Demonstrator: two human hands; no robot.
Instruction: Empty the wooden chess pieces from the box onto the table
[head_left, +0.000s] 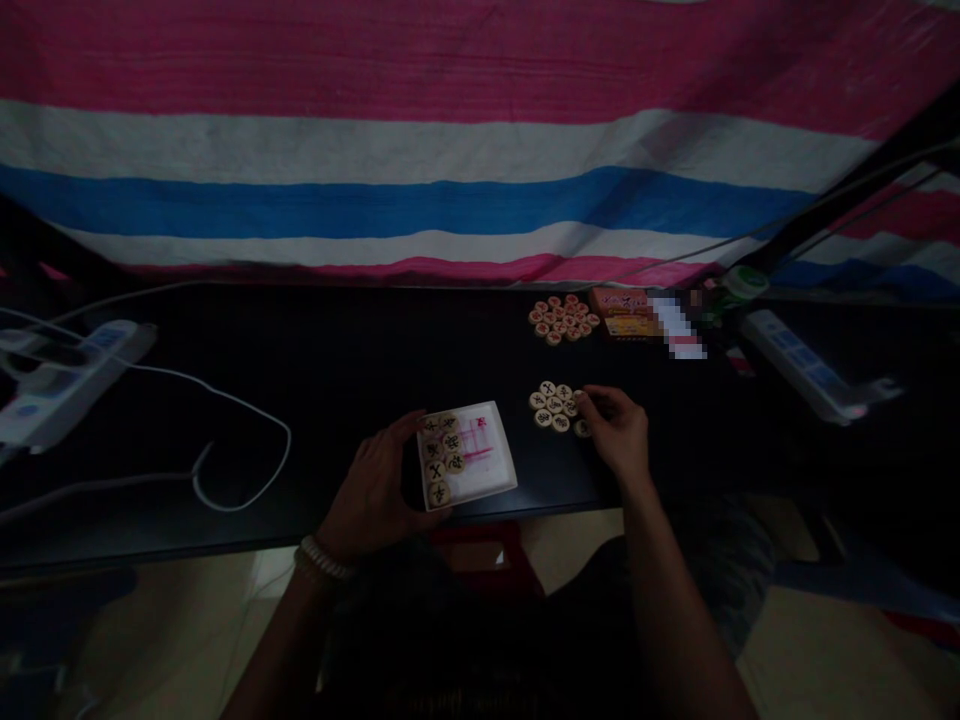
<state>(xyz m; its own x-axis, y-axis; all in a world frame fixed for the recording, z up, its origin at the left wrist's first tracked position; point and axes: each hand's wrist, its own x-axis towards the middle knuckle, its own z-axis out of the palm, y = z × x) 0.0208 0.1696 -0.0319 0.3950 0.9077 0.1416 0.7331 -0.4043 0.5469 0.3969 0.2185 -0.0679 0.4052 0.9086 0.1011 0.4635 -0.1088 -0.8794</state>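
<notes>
My left hand (379,480) grips the left side of a shallow white box (491,485), thumb at its near edge and fingers at its far corner. Inside the box, round xiangqi pieces (451,442) with dark characters line the left side; pink marks show on the box's white bottom. My right hand (619,425) is closed at the right edge of a cluster of dark-lettered xiangqi pieces (555,405) on the table, its fingertips pinching one xiangqi piece (578,397). Another piece (583,428) lies just under these fingers, partly covered.
Red-lettered xiangqi pieces (562,318) lie grouped farther back on the black table (337,350), beside an orange box (622,312). Power strips stand at left (75,375) and right (802,365). A white cable (255,400) loops across the left. A striped sheet (450,200) hangs behind.
</notes>
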